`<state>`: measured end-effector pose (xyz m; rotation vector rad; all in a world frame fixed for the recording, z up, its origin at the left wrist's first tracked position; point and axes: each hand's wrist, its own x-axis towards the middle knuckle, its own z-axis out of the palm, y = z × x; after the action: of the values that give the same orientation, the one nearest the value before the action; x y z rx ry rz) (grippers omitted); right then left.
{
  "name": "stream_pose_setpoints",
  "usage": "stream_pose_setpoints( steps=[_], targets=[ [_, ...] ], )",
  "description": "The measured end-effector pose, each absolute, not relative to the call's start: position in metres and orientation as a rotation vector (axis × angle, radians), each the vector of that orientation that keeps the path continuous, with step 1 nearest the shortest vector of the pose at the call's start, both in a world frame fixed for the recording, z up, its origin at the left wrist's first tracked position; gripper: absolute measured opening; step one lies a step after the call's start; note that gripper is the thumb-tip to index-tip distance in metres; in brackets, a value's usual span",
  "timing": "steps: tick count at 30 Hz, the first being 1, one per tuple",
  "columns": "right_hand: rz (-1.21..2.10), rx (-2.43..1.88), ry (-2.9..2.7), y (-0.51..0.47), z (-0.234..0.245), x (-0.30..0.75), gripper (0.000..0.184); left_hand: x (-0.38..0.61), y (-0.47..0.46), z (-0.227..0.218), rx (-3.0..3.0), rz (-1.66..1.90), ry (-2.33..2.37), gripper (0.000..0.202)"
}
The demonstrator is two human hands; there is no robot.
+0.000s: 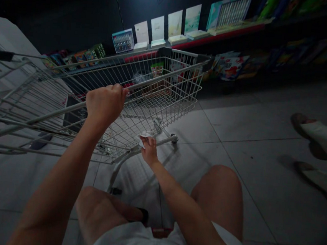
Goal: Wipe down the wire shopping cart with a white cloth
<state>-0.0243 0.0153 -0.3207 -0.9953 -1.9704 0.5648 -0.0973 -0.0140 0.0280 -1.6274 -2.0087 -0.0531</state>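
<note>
Left hand (pixel 105 105) clenched round top rail (pixel 72 110) of wire shopping cart (pixel 177 97); right hand (pixel 149 150) pinching white tissue (pixel 144 138), just above cart's lower frame (pixel 156 142).

- Wire shopping cart (pixel 166 95): silver-coloured, upright on its wheels, basket pointing ahead
- Left hand (pixel 105 105): wrapped around the cart's top rail (pixel 159 77)
- Right hand (pixel 149 151): beside the cart's lower frame, pinching what looks, in the dim view, like a crumpled white tissue (pixel 144 138)
</note>
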Motion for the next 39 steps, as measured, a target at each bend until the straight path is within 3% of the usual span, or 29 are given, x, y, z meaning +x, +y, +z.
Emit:
stream_pose_setpoints(
  steps=[9,18,20,25,27,29,35,37,39],
  targets=[
    [0.569,-1.071,-1.891,-0.014,-0.354,0.009,0.062,-0.103,-0.031,0.025,-1.632,-0.087,-1.977,0.049],
    [0.323,-0.838,-1.764,0.012,-0.199,-0.002,0.056,-0.100,-0.037,0.020,-1.690,-0.118,-1.983,0.038],
    [0.333,-0.835,-1.829,0.016,-0.207,-0.006,0.058,-0.101,-0.039,0.021,-1.688,-0.101,-1.974,0.037],
    [0.481,-1.013,-1.880,0.000,-0.293,0.006,0.058,-0.104,-0.042,0.023,-1.697,-0.109,-1.987,0.035],
    [0.489,-1.062,-1.828,-0.008,-0.299,0.015,0.058,-0.105,-0.042,0.023,-1.709,-0.117,-1.986,0.036],
    [0.425,-1.041,-1.768,-0.008,-0.271,0.024,0.056,-0.107,-0.042,0.022,-1.710,-0.118,-1.975,0.036],
    [0.170,-0.806,-1.710,0.037,-0.109,0.025,0.062,-0.108,-0.045,0.021,-1.693,-0.125,-1.929,0.040],
    [0.139,-0.812,-1.709,0.050,-0.093,0.020,0.065,-0.108,-0.046,0.022,-1.702,-0.114,-1.925,0.040],
    [0.153,-0.825,-1.761,0.054,-0.109,0.017,0.066,-0.108,-0.048,0.023,-1.702,-0.099,-1.921,0.040]
  ],
)
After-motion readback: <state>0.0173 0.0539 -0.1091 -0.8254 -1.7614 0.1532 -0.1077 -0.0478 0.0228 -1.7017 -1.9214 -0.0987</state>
